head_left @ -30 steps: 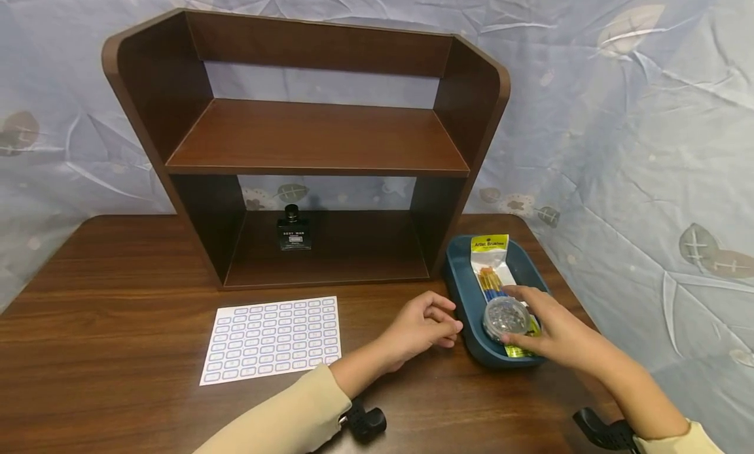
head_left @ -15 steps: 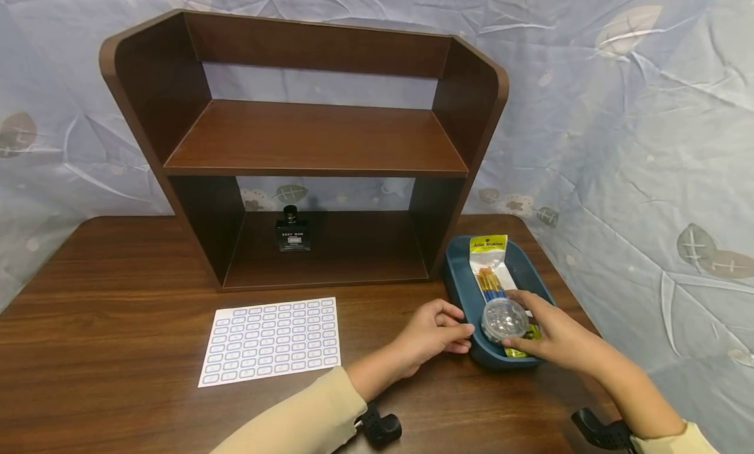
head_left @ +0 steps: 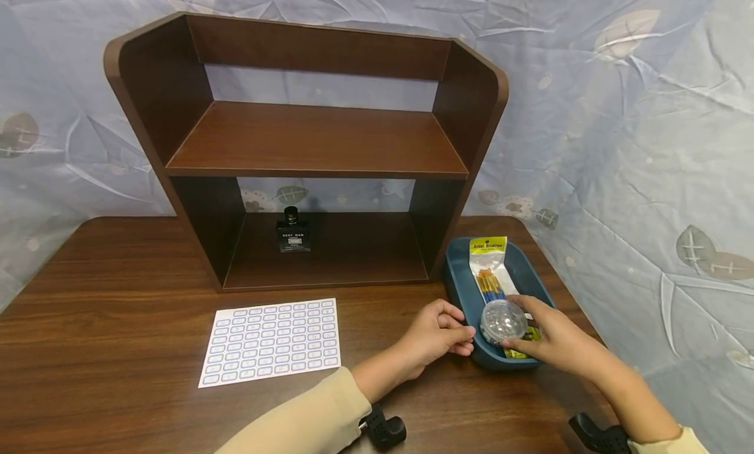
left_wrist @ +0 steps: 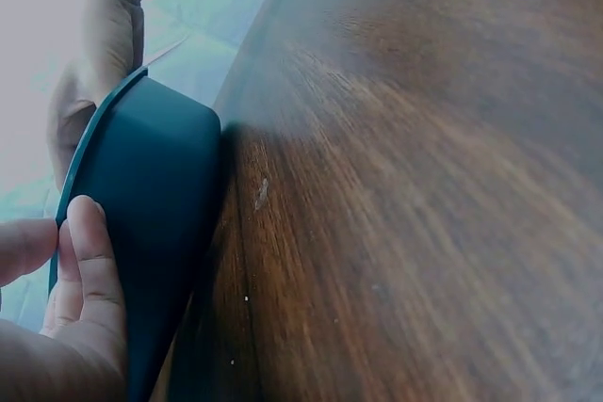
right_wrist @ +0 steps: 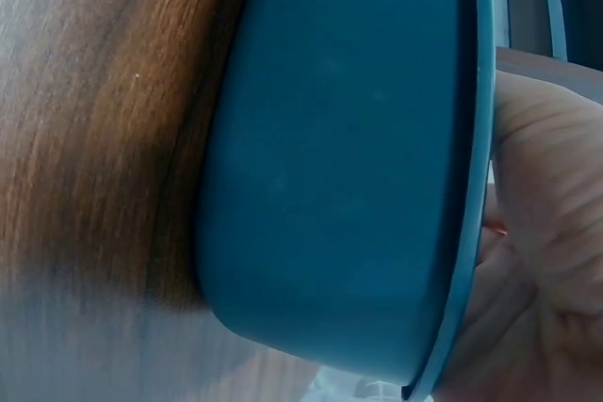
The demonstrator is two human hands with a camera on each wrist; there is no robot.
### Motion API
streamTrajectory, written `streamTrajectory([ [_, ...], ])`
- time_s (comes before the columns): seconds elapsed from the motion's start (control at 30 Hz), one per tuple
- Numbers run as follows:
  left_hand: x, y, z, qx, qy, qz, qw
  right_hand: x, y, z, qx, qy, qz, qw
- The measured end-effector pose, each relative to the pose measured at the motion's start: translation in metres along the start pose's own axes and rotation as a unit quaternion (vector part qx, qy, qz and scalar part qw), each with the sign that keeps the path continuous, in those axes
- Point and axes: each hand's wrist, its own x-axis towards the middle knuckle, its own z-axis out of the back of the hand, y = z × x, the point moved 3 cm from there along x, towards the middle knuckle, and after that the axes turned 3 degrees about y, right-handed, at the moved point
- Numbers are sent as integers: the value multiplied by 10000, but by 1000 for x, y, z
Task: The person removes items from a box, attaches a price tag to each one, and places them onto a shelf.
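A dark blue plastic bin (head_left: 461, 290) stands at the right of the table in the head view. My right hand (head_left: 556, 336) reaches into it and holds a round clear plastic jar (head_left: 503, 321) of small shiny pieces, thumb at the near side and fingers at the far side. Under the jar lies a pack of artist brushes (head_left: 489, 271), partly covered. My left hand (head_left: 432, 339) pinches the bin's left rim; in the left wrist view its fingers (left_wrist: 92, 247) lie along the outer wall, with the thumb at the rim. The right wrist view shows the bin's outer wall (right_wrist: 349, 157), hiding the jar.
A brown two-tier shelf (head_left: 318, 140) stands at the back, close beside the bin. A dark perfume bottle (head_left: 293, 231) is on its lower tier. A white sheet of blue-framed labels (head_left: 271, 343) lies in front. Fabric (head_left: 665, 179) hangs behind and to the right.
My left hand has moved right, from just beside the bin onto its rim. My right hand stays at the jar, which has shifted very slightly left.
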Motion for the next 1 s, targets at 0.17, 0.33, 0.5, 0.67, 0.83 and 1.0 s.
streamTrajectory([
  [0.17, 0, 0, 0, -5, -18, 1, 10000, -1, 0, 0, 14, -76, 34, 10000],
  [0.33, 0, 0, 1, -27, -10, -14, 10000, -1, 0, -1, -5, -212, 66, 9998],
  [0.5, 0, 1, 1, -30, 17, -2, 10000, -2, 0, -1, -40, -275, 5, 9996],
  [0.67, 1, 1, 1, -46, 26, 3, 10000, -2, 1, 1, -58, -338, -86, 9994],
  [0.83, 1, 2, 1, -111, 7, -12, 9999, -2, 4, 5, -1, -697, 5, 9976],
  [1.0, 1, 3, 2, -129, -12, 0, 9999, -1, 8, 13, -30, -1063, 142, 9942],
])
